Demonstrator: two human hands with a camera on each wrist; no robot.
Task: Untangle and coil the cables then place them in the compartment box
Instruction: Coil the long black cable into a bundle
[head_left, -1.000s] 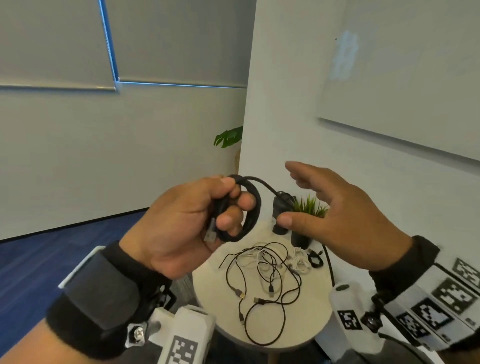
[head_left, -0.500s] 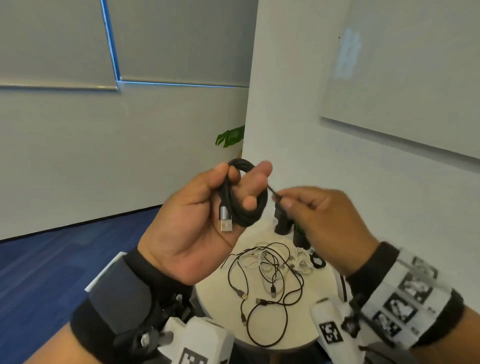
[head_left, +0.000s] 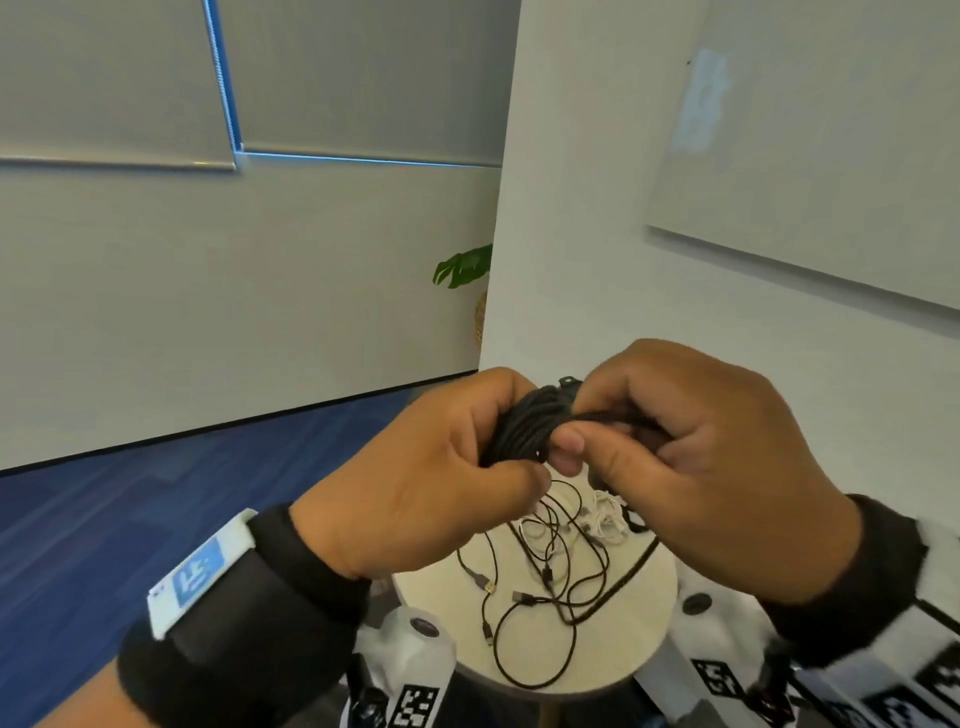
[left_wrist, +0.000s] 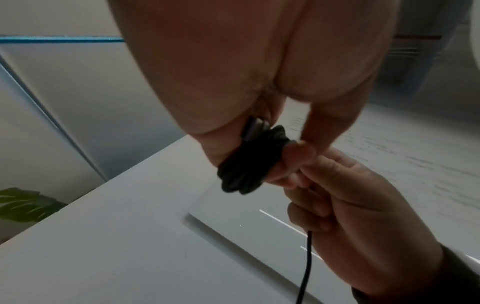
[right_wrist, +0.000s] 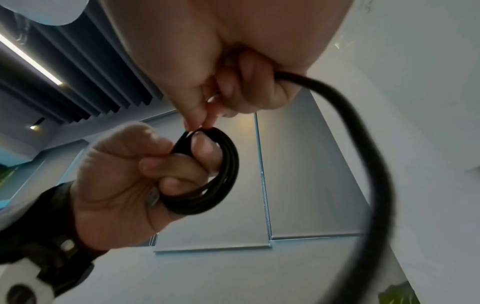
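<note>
Above the tabletop (head_left: 644, 618), well clear of its surface, the black cable (head_left: 524, 431) sat as a tight bundle of loops between both hands. The left hand (head_left: 415, 493) had its grip closed round the coil, fingers threaded through the loops and thumb pressing on top, a metal plug tucked against the palm. The right hand (head_left: 711, 467) pinched the free strand just beside the coil, the remaining tail passing through its curled fingers and hanging down past the tabletop's right edge.

The cable looked light, limp and braided, so probably not slippery, yet springy enough that the loops would likely fan open if the left grip eased. The best hold seemed to be across the whole bundle at one point, with the tail kept lightly taut.

The tangled cables (head_left: 540, 587), thin black and white ones, lay on the middle of the tabletop, untouched. No compartment box was in view
</note>
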